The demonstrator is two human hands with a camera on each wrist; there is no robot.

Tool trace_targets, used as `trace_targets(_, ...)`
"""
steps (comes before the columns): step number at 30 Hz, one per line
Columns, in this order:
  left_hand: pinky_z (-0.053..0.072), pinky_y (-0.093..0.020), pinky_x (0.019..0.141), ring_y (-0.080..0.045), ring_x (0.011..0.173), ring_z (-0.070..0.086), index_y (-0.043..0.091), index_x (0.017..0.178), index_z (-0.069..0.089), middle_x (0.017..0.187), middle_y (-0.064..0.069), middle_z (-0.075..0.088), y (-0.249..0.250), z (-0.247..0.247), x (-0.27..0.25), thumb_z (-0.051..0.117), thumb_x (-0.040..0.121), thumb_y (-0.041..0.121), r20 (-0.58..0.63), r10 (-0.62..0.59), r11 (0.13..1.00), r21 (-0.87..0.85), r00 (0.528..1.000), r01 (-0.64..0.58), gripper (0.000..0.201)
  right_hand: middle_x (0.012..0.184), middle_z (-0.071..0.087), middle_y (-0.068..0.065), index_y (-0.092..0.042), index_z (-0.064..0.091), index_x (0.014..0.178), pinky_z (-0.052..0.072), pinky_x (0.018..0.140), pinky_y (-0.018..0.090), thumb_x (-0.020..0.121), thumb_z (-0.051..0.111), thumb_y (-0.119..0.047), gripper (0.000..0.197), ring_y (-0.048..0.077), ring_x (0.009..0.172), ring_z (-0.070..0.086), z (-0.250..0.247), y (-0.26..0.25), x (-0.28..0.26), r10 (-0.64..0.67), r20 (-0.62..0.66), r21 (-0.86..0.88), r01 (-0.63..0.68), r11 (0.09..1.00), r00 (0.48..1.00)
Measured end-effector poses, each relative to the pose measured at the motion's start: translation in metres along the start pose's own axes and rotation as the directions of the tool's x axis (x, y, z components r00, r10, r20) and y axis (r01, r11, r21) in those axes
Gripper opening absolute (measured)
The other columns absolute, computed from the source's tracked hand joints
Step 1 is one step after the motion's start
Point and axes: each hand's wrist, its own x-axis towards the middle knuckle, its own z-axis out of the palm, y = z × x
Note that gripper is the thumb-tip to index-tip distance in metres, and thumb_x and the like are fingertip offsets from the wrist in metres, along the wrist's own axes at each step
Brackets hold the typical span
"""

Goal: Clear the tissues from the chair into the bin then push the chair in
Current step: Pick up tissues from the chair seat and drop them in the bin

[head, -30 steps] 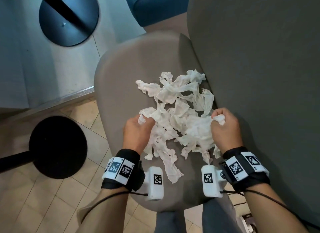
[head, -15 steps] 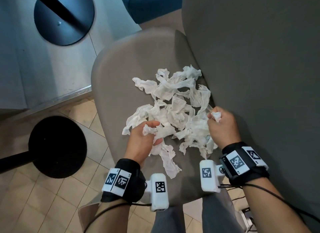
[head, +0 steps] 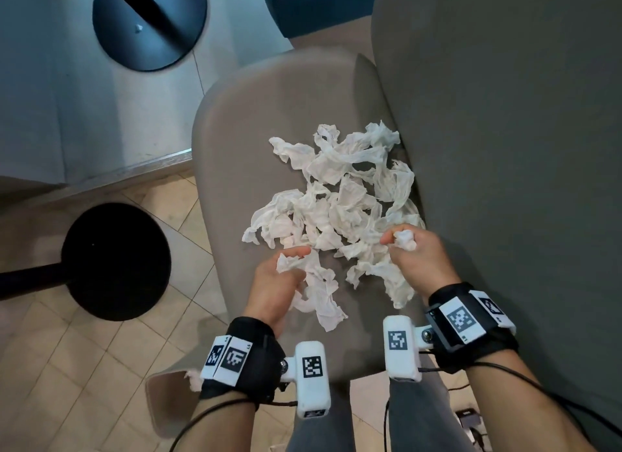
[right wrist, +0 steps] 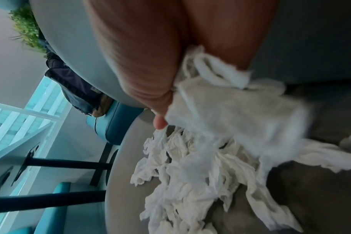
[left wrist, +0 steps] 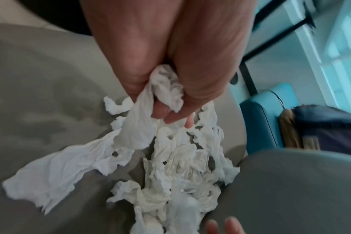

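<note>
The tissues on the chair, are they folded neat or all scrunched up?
Scrunched up. The tissues lie crumpled and twisted in a loose heap on the chair seat.

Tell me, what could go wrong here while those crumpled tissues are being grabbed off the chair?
1. Each hand grips only a small wad: the left hand and right hand hold a little, while most tissues lie loose on the chair seat. Lifting now likely leaves many behind.
2. Long strips trail from both grips, so pieces may tear or drop onto the tiled floor.
3. No bin is in view, so the carry may scatter bits.
</note>
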Motion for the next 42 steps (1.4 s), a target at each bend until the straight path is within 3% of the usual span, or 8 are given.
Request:
trace_targets(3, 0.044, -0.028, 0.059, -0.016, 0.053, 0.048, 0.011, 0.113, 0.069, 0.081, -0.011, 0.065, -0.009, -0.003, -0.007, 0.044, 0.088, -0.014, -0.003, -0.084, 0.989, -0.124, 0.996, 0.083, 0.043, 0.089, 0.069, 0.001, -0.020, 0.064, 0.065, 0.058, 0.079, 0.049, 0.079, 0.048, 0.010, 0.037, 0.031, 0.085, 0.069, 0.004, -0.001, -0.004, 0.016, 0.001, 0.007, -0.016, 1.000, 1.000)
trace_targets(7, 0.037, -0.020, 0.045, -0.012, 0.049, 0.044, 0.016, 0.110, 0.066, 0.083, -0.013, 0.072, -0.020, -0.007, -0.027, 0.041, 0.103, 0.001, 0.007, -0.098, 0.972, -0.216, 0.995, 0.097, 0.030, 0.086, 0.065, 0.007, -0.021, 0.058, 0.064, 0.058, 0.066, 0.059, 0.082, 0.040, 0.004, 0.036, 0.038, 0.068, 0.068, 0.012, -0.004, -0.009, 0.022, 0.045, 0.040, -0.024, 0.999, 0.999)
trace_targets(15, 0.027, -0.020, 0.039, -0.009, 0.037, 0.030, 0.013, 0.077, 0.072, 0.048, 0.007, 0.038, -0.063, -0.013, -0.069, 0.055, 0.091, 0.061, -0.255, -0.077, 0.993, -0.110, 0.964, 0.050, 0.053, 0.070, 0.072, 0.010, -0.020, 0.069, 0.099, 0.045, 0.048, 0.023, 0.090, 0.066, -0.023, 0.010, 0.010, 0.048, 0.059, 0.038, -0.009, -0.028, -0.003, 0.221, -0.113, 0.028, 0.993, 0.975)
trace_targets(24, 0.051, -0.034, 0.067, -0.020, 0.075, 0.064, 0.018, 0.086, 0.067, 0.081, -0.004, 0.069, -0.151, -0.047, -0.112, 0.074, 0.076, 0.012, -0.317, -0.116, 0.945, -0.328, 0.941, 0.006, 0.014, 0.096, 0.067, 0.002, -0.042, 0.066, 0.102, 0.055, 0.085, 0.038, 0.068, 0.076, -0.005, 0.052, 0.017, 0.085, 0.063, 0.089, 0.001, -0.072, 0.022, 0.472, -0.451, 0.221, 0.865, 0.881)
trace_targets(31, 0.036, -0.020, 0.045, -0.010, 0.049, 0.046, 0.021, 0.104, 0.070, 0.075, 0.000, 0.072, -0.234, -0.109, -0.131, 0.057, 0.096, 0.019, -0.333, -0.246, 0.826, -0.563, 0.910, 0.017, 0.015, 0.086, 0.073, 0.008, -0.033, 0.070, 0.103, 0.059, 0.075, 0.041, 0.081, 0.061, -0.010, 0.033, 0.024, 0.072, 0.070, 0.171, 0.032, -0.128, 0.102, 0.603, -0.575, 0.343, 0.743, 0.791)
trace_targets(34, 0.034, -0.018, 0.040, -0.011, 0.041, 0.043, 0.015, 0.104, 0.064, 0.071, -0.006, 0.073, -0.279, -0.146, -0.144, 0.049, 0.102, 0.031, -0.315, -0.298, 0.771, -0.635, 0.901, 0.033, 0.021, 0.086, 0.067, 0.012, -0.014, 0.069, 0.099, 0.053, 0.047, 0.029, 0.091, 0.050, 0.005, 0.028, 0.018, 0.055, 0.066, 0.218, 0.057, -0.161, 0.173, 0.644, -0.582, 0.332, 0.742, 0.745)
trace_targets(39, 0.053, -0.036, 0.085, -0.025, 0.079, 0.067, 0.009, 0.088, 0.066, 0.078, -0.007, 0.072, -0.365, -0.210, -0.160, 0.046, 0.100, 0.046, -0.454, -0.347, 0.794, -0.608, 0.821, 0.000, 0.044, 0.092, 0.071, 0.014, -0.033, 0.067, 0.092, 0.057, 0.068, 0.051, 0.088, 0.051, 0.006, 0.043, 0.024, 0.060, 0.061, 0.308, 0.115, -0.217, 0.127, 0.704, -0.615, 0.510, 0.602, 0.699)
trace_targets(42, 0.048, -0.030, 0.087, -0.023, 0.097, 0.065, 0.017, 0.099, 0.066, 0.100, -0.004, 0.072, -0.405, -0.243, -0.155, 0.056, 0.092, 0.039, -0.449, -0.299, 0.818, -0.575, 0.842, -0.016, 0.026, 0.080, 0.067, 0.009, -0.039, 0.065, 0.097, 0.056, 0.066, 0.040, 0.090, 0.060, -0.010, 0.030, 0.023, 0.061, 0.060, 0.364, 0.146, -0.246, 0.101, 0.751, -0.598, 0.606, 0.524, 0.653)
